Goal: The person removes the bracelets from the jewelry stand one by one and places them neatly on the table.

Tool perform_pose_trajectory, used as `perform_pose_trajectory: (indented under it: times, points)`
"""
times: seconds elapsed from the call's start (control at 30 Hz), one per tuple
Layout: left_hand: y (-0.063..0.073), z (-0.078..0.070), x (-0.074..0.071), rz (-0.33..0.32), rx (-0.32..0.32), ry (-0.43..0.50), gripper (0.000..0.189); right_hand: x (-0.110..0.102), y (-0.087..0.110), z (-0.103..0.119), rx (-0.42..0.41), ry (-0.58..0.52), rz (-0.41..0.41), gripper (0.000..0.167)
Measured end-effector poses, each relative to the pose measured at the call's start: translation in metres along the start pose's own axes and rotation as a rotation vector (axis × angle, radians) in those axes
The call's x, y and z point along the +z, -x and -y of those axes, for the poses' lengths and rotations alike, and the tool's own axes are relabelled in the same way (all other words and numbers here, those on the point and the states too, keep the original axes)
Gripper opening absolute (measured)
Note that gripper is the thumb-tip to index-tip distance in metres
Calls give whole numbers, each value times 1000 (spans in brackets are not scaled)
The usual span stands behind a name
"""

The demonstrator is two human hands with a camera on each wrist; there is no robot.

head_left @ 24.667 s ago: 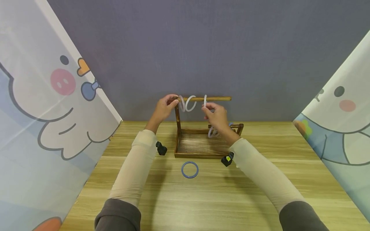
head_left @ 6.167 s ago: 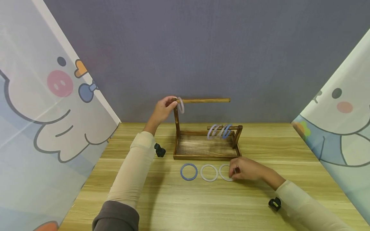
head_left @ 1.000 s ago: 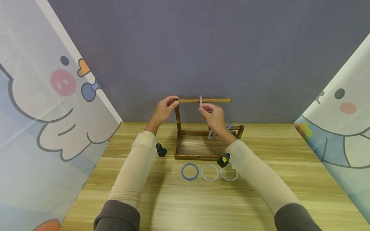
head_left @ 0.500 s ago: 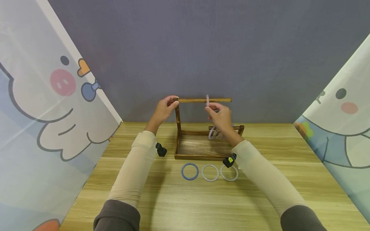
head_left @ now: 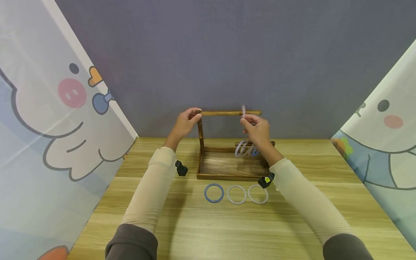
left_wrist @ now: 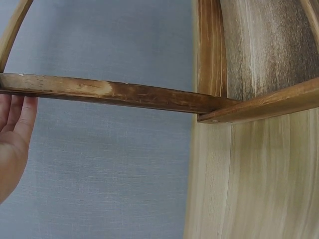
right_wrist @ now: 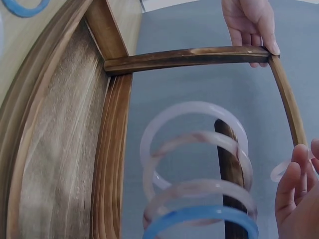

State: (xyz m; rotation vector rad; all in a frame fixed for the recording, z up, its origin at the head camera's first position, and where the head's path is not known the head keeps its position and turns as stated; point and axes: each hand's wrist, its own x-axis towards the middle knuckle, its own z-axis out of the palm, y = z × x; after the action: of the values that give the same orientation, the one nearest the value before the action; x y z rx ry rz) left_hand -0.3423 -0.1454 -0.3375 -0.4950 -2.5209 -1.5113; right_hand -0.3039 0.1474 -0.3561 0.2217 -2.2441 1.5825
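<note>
My left hand (head_left: 185, 124) grips the top corner of a brown wooden bangle rack (head_left: 200, 131), thumb in front and fingers behind the post. My right hand (head_left: 259, 131) pinches a pale pinkish bangle (head_left: 243, 111) between thumb and fingers. That bangle encircles the upper bar (head_left: 221, 113), near its free right end. Below, several bangles (right_wrist: 194, 107) hang on the shorter lower bar (right_wrist: 230, 164), pale ones and a blue one (right_wrist: 199, 214); my right forearm partly covers them in the head view.
On the wood-grain table (head_left: 227, 231), a blue bangle (head_left: 205, 193) and two whitish ones, a middle bangle (head_left: 228, 195) and a right one (head_left: 249, 195), lie in a row before the rack's tray (head_left: 227, 177). A grey wall (head_left: 234, 54) stands behind.
Over the last second my right hand has slid the pinkish bangle rightward along the upper bar. Earlier it laid a whitish bangle at the row's right end. My left hand has stayed put.
</note>
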Motion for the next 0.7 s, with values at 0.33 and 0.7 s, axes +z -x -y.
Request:
perform_pose_trajectory:
  times: [0.33,0.7]
  points:
    - [-1,3,0,-1,-3,-9,37,-15,1,-5,5,-27,-47,31]
    - [-1,3,-1,-2,4,-7,37,-34,0,-10,25,7,-85,28]
